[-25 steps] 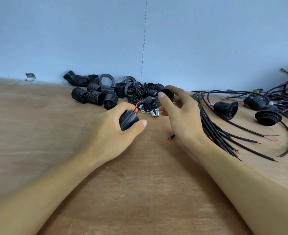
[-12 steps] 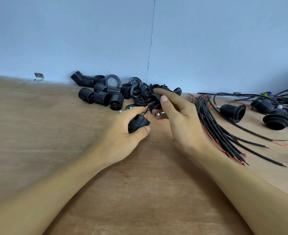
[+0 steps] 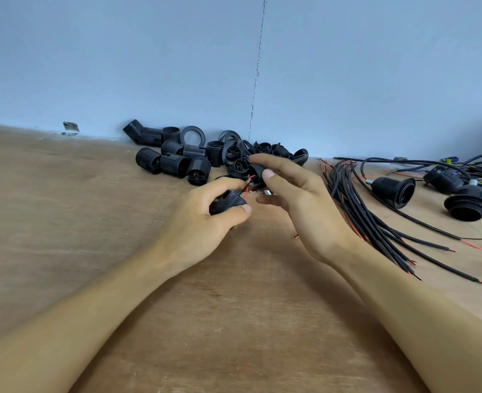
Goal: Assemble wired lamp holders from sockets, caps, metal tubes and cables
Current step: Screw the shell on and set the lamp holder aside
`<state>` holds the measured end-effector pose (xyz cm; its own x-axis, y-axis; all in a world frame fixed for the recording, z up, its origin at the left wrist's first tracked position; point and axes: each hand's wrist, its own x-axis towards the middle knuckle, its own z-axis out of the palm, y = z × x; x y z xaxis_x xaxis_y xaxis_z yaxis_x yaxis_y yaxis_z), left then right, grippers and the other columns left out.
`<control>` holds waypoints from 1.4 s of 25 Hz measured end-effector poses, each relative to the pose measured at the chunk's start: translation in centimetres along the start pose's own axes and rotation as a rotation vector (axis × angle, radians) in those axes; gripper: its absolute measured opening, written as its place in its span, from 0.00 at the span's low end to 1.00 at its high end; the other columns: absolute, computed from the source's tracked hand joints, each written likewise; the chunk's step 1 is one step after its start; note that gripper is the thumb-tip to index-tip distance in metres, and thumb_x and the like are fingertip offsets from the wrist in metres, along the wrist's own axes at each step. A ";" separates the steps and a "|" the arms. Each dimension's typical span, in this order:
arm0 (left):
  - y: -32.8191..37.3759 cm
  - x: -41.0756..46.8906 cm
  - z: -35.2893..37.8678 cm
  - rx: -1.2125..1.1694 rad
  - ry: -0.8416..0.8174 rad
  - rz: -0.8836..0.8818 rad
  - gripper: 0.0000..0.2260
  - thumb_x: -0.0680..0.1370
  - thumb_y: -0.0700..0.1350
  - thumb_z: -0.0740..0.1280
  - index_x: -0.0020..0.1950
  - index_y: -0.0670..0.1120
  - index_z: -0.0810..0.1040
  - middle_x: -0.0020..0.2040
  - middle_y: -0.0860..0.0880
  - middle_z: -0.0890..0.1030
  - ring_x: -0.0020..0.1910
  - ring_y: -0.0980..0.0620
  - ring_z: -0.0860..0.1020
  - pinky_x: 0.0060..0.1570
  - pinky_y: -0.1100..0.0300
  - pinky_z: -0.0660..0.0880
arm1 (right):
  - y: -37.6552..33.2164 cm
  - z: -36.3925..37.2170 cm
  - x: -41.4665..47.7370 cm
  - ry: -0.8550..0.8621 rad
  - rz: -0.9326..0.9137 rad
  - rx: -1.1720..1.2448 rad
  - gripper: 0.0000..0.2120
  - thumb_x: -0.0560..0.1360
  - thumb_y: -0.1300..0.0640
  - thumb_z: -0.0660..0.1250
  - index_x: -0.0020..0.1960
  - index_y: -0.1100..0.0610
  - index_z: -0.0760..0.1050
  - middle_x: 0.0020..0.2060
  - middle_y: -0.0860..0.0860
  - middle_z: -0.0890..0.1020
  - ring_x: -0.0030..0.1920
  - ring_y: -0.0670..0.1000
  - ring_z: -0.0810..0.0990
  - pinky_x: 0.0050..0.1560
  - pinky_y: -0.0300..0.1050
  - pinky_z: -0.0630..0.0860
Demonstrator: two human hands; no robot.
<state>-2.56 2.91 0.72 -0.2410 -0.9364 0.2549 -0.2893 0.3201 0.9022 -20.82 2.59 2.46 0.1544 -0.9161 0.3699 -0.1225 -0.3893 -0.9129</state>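
My left hand (image 3: pixel 197 225) grips a black ribbed socket (image 3: pixel 227 202) just above the wooden table (image 3: pixel 64 222). Red and black wires (image 3: pixel 247 182) run from the socket up to a black cap (image 3: pixel 255 173), which my right hand (image 3: pixel 305 205) pinches between thumb and forefinger. A small metal tube (image 3: pixel 266 192) shows just under that thumb; whether the hand holds it is unclear. A stripped wire end (image 3: pixel 296 237) pokes out below my right palm.
A heap of black sockets, caps and rings (image 3: pixel 194 154) lies against the blue wall. A bundle of black cables (image 3: pixel 376 222) fans out on the right. Assembled wired holders (image 3: pixel 395 191) (image 3: pixel 469 204) lie at the far right.
My right hand has lifted the cap off the pile and drawn it toward me, nearer the socket. My left hand has raised the socket slightly.
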 end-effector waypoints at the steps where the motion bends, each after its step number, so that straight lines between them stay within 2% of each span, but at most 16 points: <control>1: 0.0 -0.1 0.2 0.010 -0.005 0.003 0.16 0.73 0.54 0.70 0.61 0.59 0.80 0.47 0.59 0.84 0.45 0.59 0.82 0.50 0.54 0.77 | 0.0 0.1 -0.1 -0.026 -0.010 -0.048 0.14 0.82 0.56 0.62 0.65 0.48 0.79 0.56 0.41 0.84 0.57 0.43 0.81 0.59 0.44 0.78; 4: -0.3 -0.1 0.8 -0.021 0.047 0.014 0.18 0.70 0.54 0.73 0.59 0.60 0.76 0.51 0.60 0.85 0.50 0.60 0.83 0.53 0.56 0.77 | 0.2 0.5 -0.4 -0.031 -0.025 -0.146 0.15 0.83 0.57 0.61 0.67 0.48 0.78 0.58 0.42 0.83 0.57 0.42 0.81 0.58 0.39 0.77; 6: -0.4 0.1 0.8 -0.067 0.095 -0.003 0.21 0.68 0.53 0.76 0.57 0.58 0.73 0.52 0.59 0.86 0.51 0.60 0.83 0.55 0.59 0.75 | 0.3 0.5 -0.3 -0.002 -0.018 -0.137 0.14 0.83 0.56 0.61 0.65 0.48 0.78 0.57 0.44 0.84 0.59 0.45 0.81 0.61 0.48 0.77; 8: -0.5 0.2 0.5 -0.062 0.113 0.006 0.22 0.67 0.52 0.77 0.56 0.56 0.74 0.52 0.58 0.86 0.52 0.59 0.83 0.57 0.57 0.75 | 0.2 0.5 -0.3 0.040 -0.024 -0.135 0.11 0.82 0.53 0.64 0.63 0.48 0.79 0.52 0.48 0.85 0.55 0.49 0.82 0.62 0.57 0.77; 11: -0.6 0.2 0.3 -0.028 0.127 0.031 0.21 0.66 0.50 0.79 0.55 0.55 0.76 0.52 0.55 0.85 0.56 0.58 0.82 0.63 0.52 0.76 | 0.2 0.5 -0.3 0.047 -0.029 -0.102 0.10 0.81 0.56 0.66 0.62 0.49 0.80 0.47 0.55 0.83 0.51 0.56 0.83 0.59 0.60 0.78; 14: -0.9 0.3 0.3 -0.021 0.167 0.023 0.21 0.66 0.48 0.81 0.54 0.54 0.77 0.52 0.55 0.85 0.54 0.59 0.82 0.62 0.54 0.77 | 0.1 0.0 -0.3 -0.015 -0.023 -0.066 0.12 0.81 0.60 0.66 0.63 0.51 0.79 0.49 0.59 0.82 0.51 0.59 0.82 0.62 0.59 0.77; 17: -0.8 0.4 0.1 -0.083 0.150 -0.044 0.21 0.65 0.53 0.79 0.56 0.53 0.79 0.50 0.54 0.86 0.50 0.57 0.84 0.53 0.58 0.79 | -0.1 -0.3 -0.2 -0.054 -0.016 -0.014 0.13 0.81 0.61 0.65 0.64 0.53 0.79 0.50 0.59 0.82 0.51 0.57 0.82 0.63 0.58 0.77; 19: -0.6 0.4 -0.2 -0.193 0.080 -0.089 0.18 0.71 0.51 0.79 0.57 0.50 0.82 0.51 0.51 0.87 0.47 0.50 0.86 0.47 0.57 0.81 | -0.1 -0.4 -0.1 -0.080 0.010 0.018 0.14 0.79 0.59 0.65 0.63 0.52 0.79 0.50 0.53 0.84 0.52 0.54 0.82 0.62 0.53 0.78; 21: -0.3 0.5 -0.4 -0.316 0.025 -0.112 0.14 0.75 0.48 0.76 0.58 0.46 0.84 0.52 0.46 0.87 0.47 0.45 0.86 0.46 0.55 0.82 | -0.1 -0.6 0.1 -0.108 0.060 0.084 0.14 0.77 0.58 0.65 0.61 0.50 0.81 0.49 0.49 0.83 0.52 0.48 0.81 0.59 0.47 0.77; 24: 0.0 0.7 -0.6 -0.508 -0.038 -0.174 0.18 0.73 0.50 0.72 0.58 0.41 0.85 0.54 0.40 0.86 0.46 0.45 0.85 0.48 0.53 0.83 | 0.0 -0.7 0.2 -0.119 0.096 0.193 0.15 0.76 0.58 0.66 0.60 0.50 0.81 0.53 0.53 0.83 0.53 0.47 0.80 0.57 0.45 0.75; 26: 0.2 0.8 -0.6 -0.608 -0.062 -0.226 0.21 0.73 0.49 0.71 0.59 0.36 0.83 0.54 0.39 0.85 0.45 0.45 0.84 0.48 0.54 0.84 | 0.1 -0.6 0.2 -0.111 0.088 0.199 0.15 0.76 0.58 0.66 0.62 0.51 0.81 0.54 0.51 0.83 0.55 0.46 0.80 0.58 0.45 0.75; 28: 0.3 0.9 -0.5 -0.659 -0.069 -0.267 0.23 0.74 0.49 0.70 0.61 0.33 0.80 0.52 0.40 0.85 0.45 0.45 0.85 0.46 0.55 0.84 | 0.1 -0.4 0.2 -0.079 0.076 0.184 0.13 0.78 0.57 0.67 0.62 0.51 0.81 0.53 0.47 0.84 0.54 0.44 0.80 0.57 0.45 0.76; 31: 0.3 0.9 -0.5 -0.698 -0.098 -0.301 0.24 0.76 0.51 0.69 0.63 0.34 0.80 0.49 0.40 0.85 0.44 0.45 0.85 0.44 0.56 0.84 | 0.0 -0.2 0.1 -0.011 0.068 0.147 0.10 0.80 0.55 0.68 0.61 0.50 0.81 0.46 0.44 0.85 0.47 0.41 0.81 0.52 0.43 0.77; 33: 0.3 0.9 -0.5 -0.703 -0.113 -0.306 0.23 0.76 0.52 0.68 0.62 0.35 0.81 0.49 0.39 0.85 0.44 0.45 0.85 0.43 0.57 0.83 | -0.1 0.0 -0.1 0.004 0.052 0.084 0.10 0.79 0.54 0.69 0.60 0.50 0.81 0.44 0.48 0.85 0.46 0.42 0.82 0.49 0.40 0.78; 35: 0.1 0.9 -0.5 -0.698 -0.116 -0.300 0.22 0.76 0.53 0.68 0.60 0.37 0.82 0.48 0.40 0.85 0.42 0.46 0.84 0.41 0.57 0.82 | -0.2 0.1 -0.2 0.006 0.037 0.037 0.11 0.79 0.54 0.70 0.61 0.50 0.82 0.46 0.57 0.84 0.48 0.44 0.81 0.50 0.41 0.80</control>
<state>-2.36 2.04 1.19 -0.3510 -0.9356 -0.0383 0.2850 -0.1457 0.9474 -20.77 2.85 2.56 0.1449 -0.9303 0.3371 -0.0911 -0.3518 -0.9316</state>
